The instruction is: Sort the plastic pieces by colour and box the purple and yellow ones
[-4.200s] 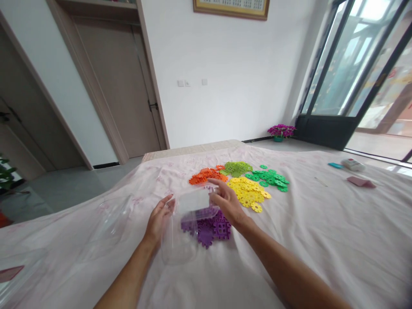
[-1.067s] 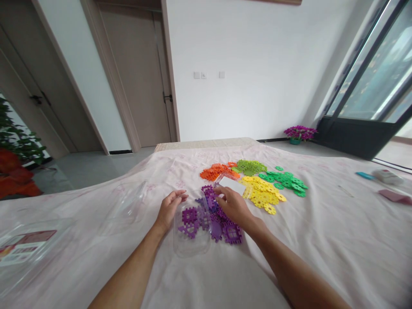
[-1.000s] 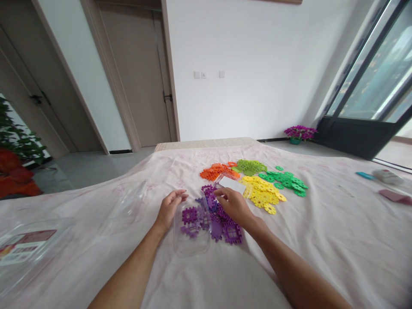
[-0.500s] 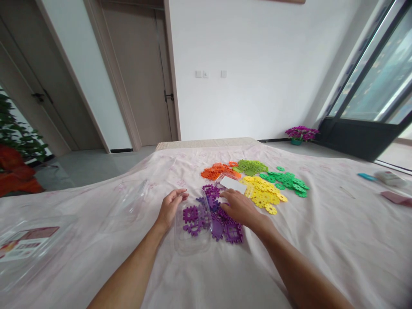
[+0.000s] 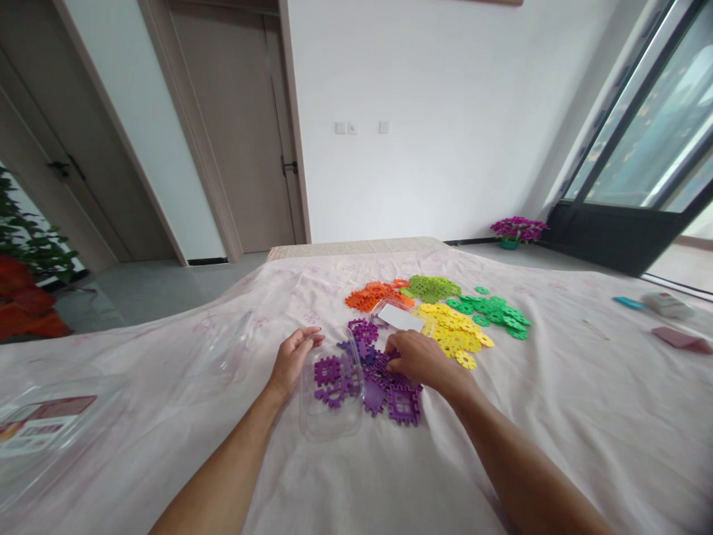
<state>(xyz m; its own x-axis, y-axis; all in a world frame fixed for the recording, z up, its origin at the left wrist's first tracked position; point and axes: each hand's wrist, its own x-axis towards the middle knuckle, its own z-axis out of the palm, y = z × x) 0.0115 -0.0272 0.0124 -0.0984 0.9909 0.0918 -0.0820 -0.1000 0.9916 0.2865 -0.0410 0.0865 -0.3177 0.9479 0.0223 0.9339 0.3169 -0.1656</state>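
Beside the upper left edge of a clear plastic tub (image 5: pixel 330 425), my left hand (image 5: pixel 294 358) is loosely curved, its thumb a little apart from the fingers. Inside the tub lie a few purple interlocking pieces (image 5: pixel 327 370), some square with notched edges. More purple pieces (image 5: pixel 404 405) are heaped just right of the tub. My right hand (image 5: pixel 422 360) reaches down onto this heap with fingers bent and pressed together on a purple piece, whose shape is mostly hidden.
Behind the purple heap stands a small clear box with a white label (image 5: pixel 399 318). Orange (image 5: pixel 376 295), light green (image 5: pixel 431 287), yellow (image 5: pixel 452 327) and green pieces (image 5: pixel 495 312) lie in piles around it. Clear containers (image 5: pixel 50 423) stand left; a pink cloth (image 5: pixel 680 339) lies right.
My right hand's fingers have curled in and drawn slightly right over the purple heap. My left hand stays by the tub. The view has shifted slightly.
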